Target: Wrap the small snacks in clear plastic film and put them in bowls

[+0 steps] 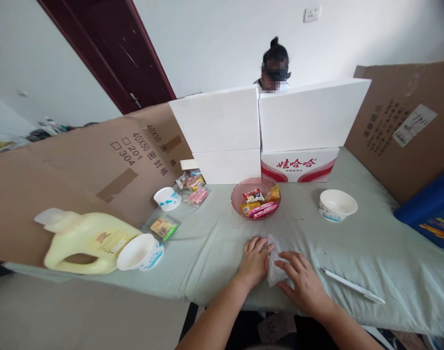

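Head view: left hand [254,262] and right hand [302,283] rest open on clear bag [273,276] by table edge [207,297].

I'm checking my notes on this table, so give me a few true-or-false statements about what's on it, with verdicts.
1. The left hand and right hand both touch a clear plastic bag on the pale green cloth. True.
2. The pink translucent bowl is empty. False: it holds colourful snack packets.
3. The yellow plastic jug stands upright. False: it lies on its side.
4. A white pen lies right of the right hand. True.
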The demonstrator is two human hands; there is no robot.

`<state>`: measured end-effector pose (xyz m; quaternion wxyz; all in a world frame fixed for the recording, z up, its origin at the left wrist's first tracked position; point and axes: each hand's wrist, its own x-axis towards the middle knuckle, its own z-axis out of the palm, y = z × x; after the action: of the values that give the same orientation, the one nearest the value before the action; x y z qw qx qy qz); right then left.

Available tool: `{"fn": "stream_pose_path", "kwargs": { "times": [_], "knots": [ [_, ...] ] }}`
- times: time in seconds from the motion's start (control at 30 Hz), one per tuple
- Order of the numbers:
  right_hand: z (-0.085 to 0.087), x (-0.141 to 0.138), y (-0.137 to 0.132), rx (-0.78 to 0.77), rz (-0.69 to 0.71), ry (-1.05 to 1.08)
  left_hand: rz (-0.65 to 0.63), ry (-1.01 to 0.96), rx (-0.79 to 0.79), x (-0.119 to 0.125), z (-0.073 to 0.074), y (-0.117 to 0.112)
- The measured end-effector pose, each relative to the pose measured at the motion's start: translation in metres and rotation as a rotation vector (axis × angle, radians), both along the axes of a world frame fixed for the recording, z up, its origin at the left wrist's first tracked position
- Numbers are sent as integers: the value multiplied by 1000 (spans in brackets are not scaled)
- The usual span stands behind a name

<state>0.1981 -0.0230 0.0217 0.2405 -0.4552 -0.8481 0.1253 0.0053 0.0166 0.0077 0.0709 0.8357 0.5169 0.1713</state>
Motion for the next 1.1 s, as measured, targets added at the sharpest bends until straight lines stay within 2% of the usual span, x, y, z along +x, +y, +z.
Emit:
{"fn": "stream_pose_path", "kwargs": {
  "times": [0.1,0.2,0.3,0.4,0.5,0.63,0.8,0.93,1.1],
  "knots": [
    [0,2,0,-1,145,-139,-10,38,-14,1,1,-1],
    [-5,1,4,19,164,-188,35,13,24,1,2,-2],
    [-6,-2,5,112,201,-161,79,-73,110,-2,1,-5],
    [1,-6,6,141,276,-126,-25,-144,112,-6,1,-7],
    [12,-12,14,39,309,-196,-74,-218,60,-8,-1,-5],
    [20,-22,41,-67,262,-301,-12,-361,-11,-13,-10,1],
    [13,-39,79,-88,177,-381,103,-437,-36,-15,-20,1],
    [8,-48,89,-111,96,-436,104,-408,-4,-13,-22,0],
    [9,-53,91,-126,75,-456,126,-403,42,-11,-24,1]
  ]
}}
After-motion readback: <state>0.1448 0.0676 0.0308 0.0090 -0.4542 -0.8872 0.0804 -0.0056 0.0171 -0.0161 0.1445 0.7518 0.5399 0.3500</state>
